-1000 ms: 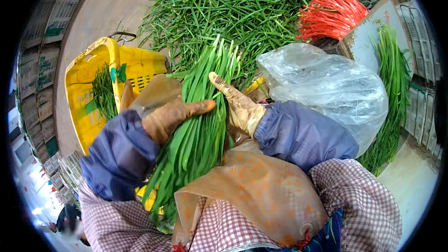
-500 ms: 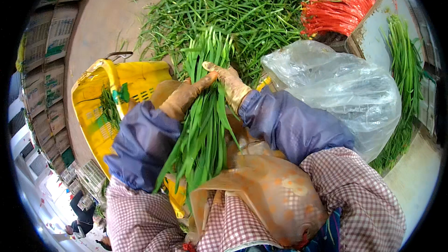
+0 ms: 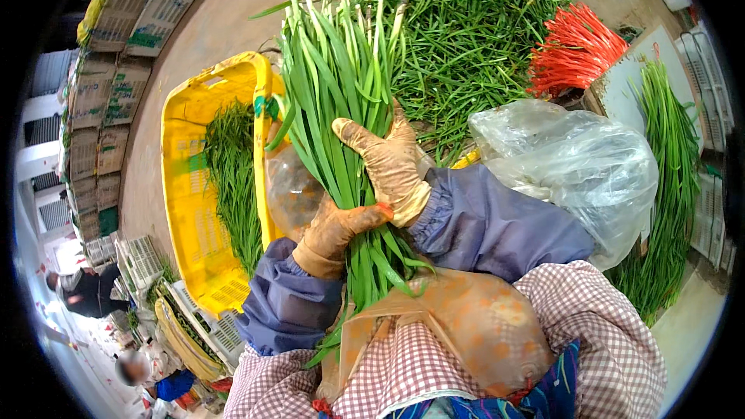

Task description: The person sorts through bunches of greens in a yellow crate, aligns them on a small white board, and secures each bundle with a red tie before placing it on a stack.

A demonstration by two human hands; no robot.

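Observation:
A thick bunch of garlic chives (image 3: 330, 101) stands before me, its pale stem ends pointing away and its green leaf tips hanging toward my lap. My left hand (image 3: 341, 234), in a stained tan glove, is wrapped round the lower leaves with its thumb across the front. Higher up, my right hand (image 3: 388, 167), gloved alike, grips the bunch from its right side; its thumb lies over the leaves and most of its fingers are hidden behind them. A translucent orange-patterned apron (image 3: 466, 326) covers my lap under the leaf tips.
Left stands a yellow plastic basket (image 3: 174, 209) with chives inside. A big heap of loose chives (image 3: 466, 39) covers the floor ahead. To the right are red ties (image 3: 574, 50), a clear plastic bag (image 3: 574, 163) and more chives (image 3: 667, 155). Stacked crates (image 3: 97, 93) line the left; people are beyond.
The bunch is more upright and its stem ends reach farther away. My left hand has slid down toward the leaf tips, below my right hand. The view has shifted, showing more of the basket.

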